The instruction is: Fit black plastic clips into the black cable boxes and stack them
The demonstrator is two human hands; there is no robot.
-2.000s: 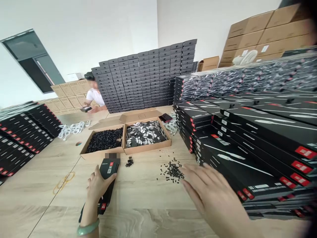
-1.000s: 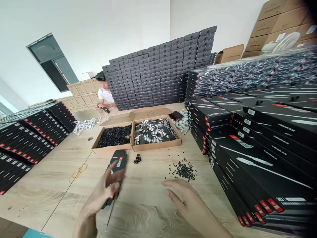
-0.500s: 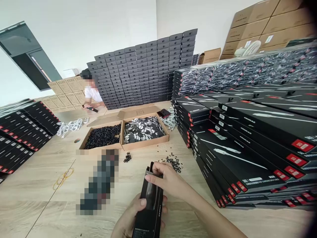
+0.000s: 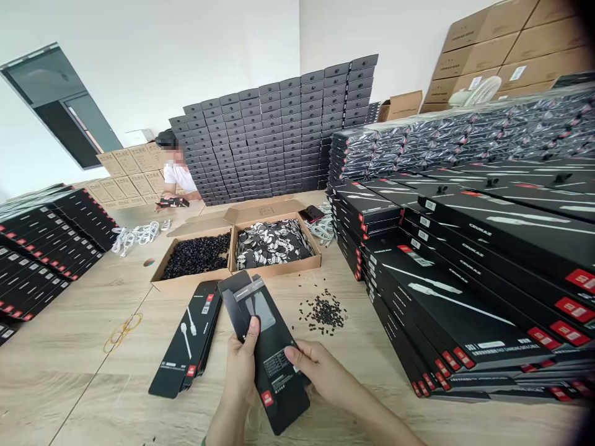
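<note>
Both my hands hold a black cardboard cable box [image 4: 279, 359] over the table. It leans up to the left, its clear window and top flap toward the far side and its printed lower end near me. My left hand [image 4: 242, 356] grips the left edge, thumb on the front below the window. Lower on the right side, my right hand [image 4: 320, 365] pinches the edge with its thumb on the printed face. Left of the box lies a stack of flat black cable boxes [image 4: 190, 341]. Small loose black pieces [image 4: 328, 310] lie scattered beyond my right hand.
Open cartons hold black clips [image 4: 198, 255] and black-and-white tags [image 4: 274, 241]. Stacked cable boxes [image 4: 446, 291] crowd the right, with more [image 4: 51, 248] at left. White cables [image 4: 134, 235] and rubber bands [image 4: 121, 331] lie on the table. A co-worker [image 4: 179, 176] sits beyond.
My right hand has gone from the box's top opening to its lower right edge. The box has turned, its top now leaning left, and my left hand has risen along it.
</note>
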